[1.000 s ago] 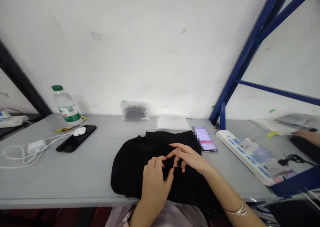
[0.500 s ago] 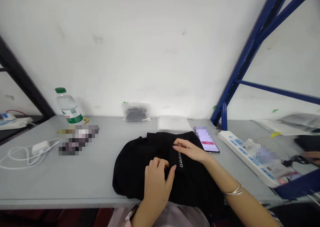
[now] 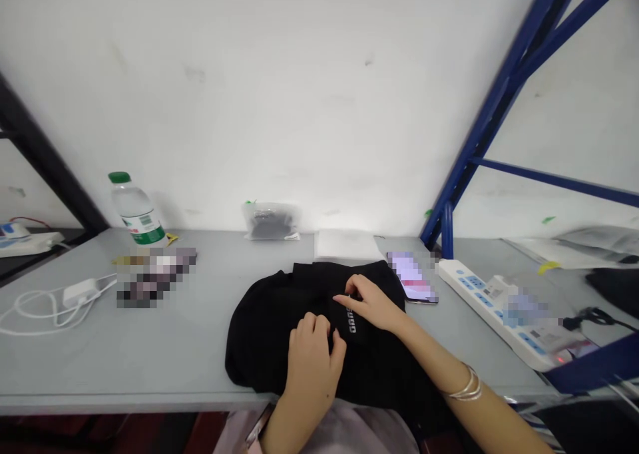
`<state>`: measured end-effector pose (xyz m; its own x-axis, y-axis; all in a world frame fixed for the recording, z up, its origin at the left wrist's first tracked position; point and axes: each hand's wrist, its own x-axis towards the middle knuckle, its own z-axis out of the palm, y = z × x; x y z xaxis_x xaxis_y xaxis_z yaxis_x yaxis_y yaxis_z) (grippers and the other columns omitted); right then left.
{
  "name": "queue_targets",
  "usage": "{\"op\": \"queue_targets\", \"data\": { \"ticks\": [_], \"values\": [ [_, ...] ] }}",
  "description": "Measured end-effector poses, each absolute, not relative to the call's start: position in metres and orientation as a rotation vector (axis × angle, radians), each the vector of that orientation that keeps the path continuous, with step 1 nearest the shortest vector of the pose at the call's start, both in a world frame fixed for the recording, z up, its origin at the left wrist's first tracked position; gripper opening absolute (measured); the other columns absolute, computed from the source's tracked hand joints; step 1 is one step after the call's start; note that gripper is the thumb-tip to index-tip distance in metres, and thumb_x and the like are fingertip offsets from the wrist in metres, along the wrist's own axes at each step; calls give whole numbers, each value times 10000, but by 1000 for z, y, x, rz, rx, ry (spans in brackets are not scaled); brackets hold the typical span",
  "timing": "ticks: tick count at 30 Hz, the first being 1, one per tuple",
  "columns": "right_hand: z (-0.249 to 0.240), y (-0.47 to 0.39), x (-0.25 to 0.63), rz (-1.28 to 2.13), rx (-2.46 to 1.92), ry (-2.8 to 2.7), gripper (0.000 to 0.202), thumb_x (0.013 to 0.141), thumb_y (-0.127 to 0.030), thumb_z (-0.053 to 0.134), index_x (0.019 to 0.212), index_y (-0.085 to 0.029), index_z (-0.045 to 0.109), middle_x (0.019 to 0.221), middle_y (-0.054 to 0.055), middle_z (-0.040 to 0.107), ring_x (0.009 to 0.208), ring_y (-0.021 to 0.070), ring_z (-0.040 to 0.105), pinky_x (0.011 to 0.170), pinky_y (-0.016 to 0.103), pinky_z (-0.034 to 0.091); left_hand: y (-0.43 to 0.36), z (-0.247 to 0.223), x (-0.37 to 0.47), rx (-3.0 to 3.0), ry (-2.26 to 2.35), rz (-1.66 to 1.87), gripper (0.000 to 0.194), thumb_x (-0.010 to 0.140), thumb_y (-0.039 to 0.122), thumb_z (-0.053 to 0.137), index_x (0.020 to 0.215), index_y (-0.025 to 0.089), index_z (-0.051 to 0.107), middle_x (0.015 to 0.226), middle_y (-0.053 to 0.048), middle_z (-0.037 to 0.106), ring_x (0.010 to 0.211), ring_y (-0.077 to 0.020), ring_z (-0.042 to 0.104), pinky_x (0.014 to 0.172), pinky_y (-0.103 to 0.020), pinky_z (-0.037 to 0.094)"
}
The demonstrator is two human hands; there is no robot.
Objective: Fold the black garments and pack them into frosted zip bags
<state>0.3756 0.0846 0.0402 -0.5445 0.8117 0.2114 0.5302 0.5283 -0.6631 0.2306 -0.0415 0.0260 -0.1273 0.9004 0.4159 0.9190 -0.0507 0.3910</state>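
Observation:
A black cloth item (image 3: 264, 321), bunched and rounded at its left end, lies at the front middle of the table and hangs over the front edge. White lettering shows on a black patch between my hands. My left hand (image 3: 314, 351) rests on the cloth left of the lettering, fingertips curled down and closed on the fabric. Over the upper right part of the lettering is my right hand (image 3: 372, 304), its thumb and fingers bent around the black fabric. The fingertips of both hands are partly hidden against the dark cloth.
A bottle (image 3: 138, 214) and a white charger with cable (image 3: 81, 293) are at the left. Along the wall stand a clear pouch (image 3: 272, 222) and a white pad (image 3: 347, 245). A phone (image 3: 412, 277), a power strip (image 3: 494, 317) and a blue frame (image 3: 462, 158) are on the right.
My right hand has shifted slightly left, and the lettered patch has moved left with it. My left hand is nearly still, with its thumb a little closer to its fingers.

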Motion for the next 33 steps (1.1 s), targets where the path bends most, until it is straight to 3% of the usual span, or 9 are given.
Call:
{"op": "queue_targets", "data": {
  "ticks": [5, 8, 12, 15, 18, 25, 29, 33],
  "values": [
    [47, 86, 374, 778, -1390, -2276, 524, 779, -731, 594, 786, -208, 547, 775, 18, 608, 706, 182, 544, 635, 300, 387, -39, 29, 232, -1987, -2187, -840, 152, 842, 111, 500, 738, 219, 476, 789, -29, 533, 589, -174, 512, 571, -314, 411],
    [52, 89, 372, 868, -1444, -2277, 525, 749, -724, 627, 718, -212, 517, 694, 0, 596, 650, 166, 524, 571, 275, 341, -40, 27, 232, -1945, -2243, -966, 161, 796, 70, 533, 771, 221, 482, 814, -17, 541, 596, -163, 521, 570, -297, 430],
    [54, 94, 368, 1097, -1318, -2208, 344, 750, -496, 722, 774, -211, 530, 605, -48, 542, 570, 127, 465, 521, 243, 303, -42, 22, 230, -1995, -2202, -1173, 270, 789, 41, 510, 970, 234, 565, 980, -44, 595, 680, -181, 581, 611, -319, 488],
    [60, 96, 361, 1246, -1221, -2185, 136, 763, -269, 667, 840, -212, 571, 514, -89, 441, 503, 102, 392, 497, 229, 281, -44, 22, 229, -2057, -2138, -1219, 331, 805, 57, 476, 1055, 245, 586, 1000, -52, 620, 753, -206, 618, 672, -358, 513],
    [71, 96, 354, 1324, -1206, -2195, 148, 760, -193, 591, 896, -220, 643, 540, -76, 430, 491, 96, 379, 468, 216, 287, -46, 27, 229, -2104, -2106, -1217, 303, 776, 139, 545, 1065, 223, 584, 976, -64, 635, 849, -242, 640, 732, -399, 515],
    [84, 99, 350, 1507, -1150, -2258, 226, 778, -238, 548, 842, -221, 764, 697, -3, 509, 570, 107, 409, 383, 181, 268, -47, 35, 233, -2028, -2193, -1164, 447, 618, 354, 724, 1019, 220, 578, 916, -65, 644, 878, -281, 642, 736, -402, 513],
    [77, 101, 351, 1549, -1165, -2183, 219, 796, -262, 556, 832, -202, 764, 682, -6, 490, 556, 99, 400, 372, 178, 255, -45, 35, 235, -2052, -2236, -1062, 592, 568, 462, 774, 1056, 183, 587, 980, -103, 650, 932, -326, 633, 765, -439, 511],
    [71, 109, 360, 1680, -1021, -2204, 330, 870, -458, 574, 951, -185, 742, 631, -32, 480, 503, 76, 409, 413, 183, 315, -42, 38, 233, -2026, -2350, -1109, 258, 757, 308, 648, 990, 205, 608, 948, -61, 658, 903, -254, 650, 697, -335, 488]
  ]
}}
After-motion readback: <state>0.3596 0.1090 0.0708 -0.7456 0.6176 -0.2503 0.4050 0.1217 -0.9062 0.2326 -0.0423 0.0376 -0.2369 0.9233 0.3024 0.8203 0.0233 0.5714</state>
